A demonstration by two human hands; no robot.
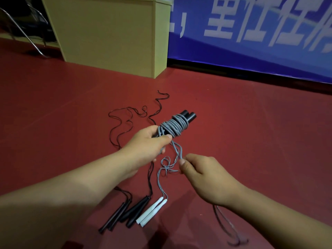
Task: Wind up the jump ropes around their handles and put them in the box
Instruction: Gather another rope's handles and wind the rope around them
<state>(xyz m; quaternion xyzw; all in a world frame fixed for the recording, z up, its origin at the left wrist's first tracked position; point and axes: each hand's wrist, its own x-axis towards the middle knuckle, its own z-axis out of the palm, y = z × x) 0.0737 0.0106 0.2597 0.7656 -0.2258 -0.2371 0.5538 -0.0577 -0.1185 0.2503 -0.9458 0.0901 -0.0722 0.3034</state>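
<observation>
My left hand (149,142) grips a pair of black handles (188,115) held above the floor, with grey rope (175,127) coiled around them in several turns. The loose end of that grey rope (179,151) runs down to my right hand (203,175), which pinches it between thumb and fingers. On the red floor below lie a pair of white handles (151,212) with a grey cord, and several black handles (125,212) with thin black ropes (125,119) trailing away in loose curves.
A tall beige cabinet (111,33) stands at the back left on the red floor (251,123). A blue banner with white characters (260,33) lines the back right. Chair legs (21,31) show at far left. Another rope end (228,229) lies under my right forearm.
</observation>
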